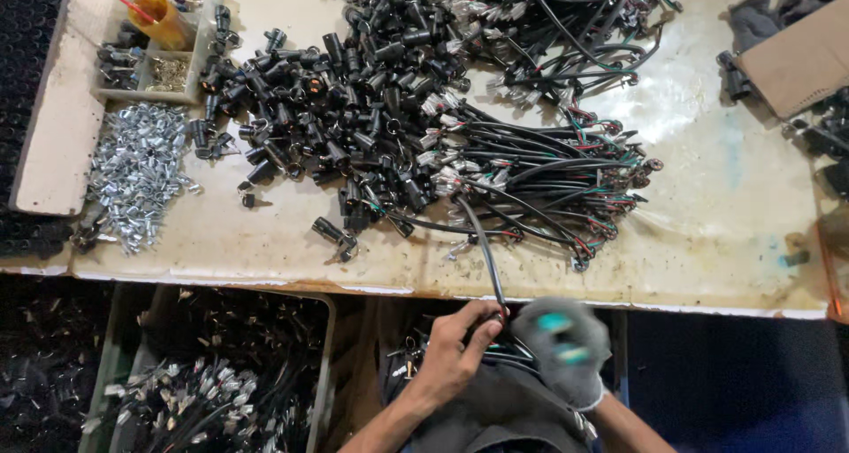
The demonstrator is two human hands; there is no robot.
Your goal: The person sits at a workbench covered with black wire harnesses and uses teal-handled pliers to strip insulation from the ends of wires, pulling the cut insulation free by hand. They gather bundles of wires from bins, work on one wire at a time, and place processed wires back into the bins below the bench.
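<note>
My left hand (455, 347), bare, pinches the near end of a black cable (482, 249) just below the table's front edge. The cable runs up onto the worktable into a pile of black cables with coloured wire ends (539, 183). My right hand (562, 347) wears a grey glove and is motion-blurred; it sits right next to the left hand at the cable end, and what it grips is unclear. A heap of small black plastic connector housings (327, 108) lies on the table beyond.
A pile of shiny metal clips (137, 170) lies at the left, beside a divided tray (150, 72) with an orange cup. A bin of cable pieces (212, 391) stands under the table. A cardboard box (796, 59) sits at the right.
</note>
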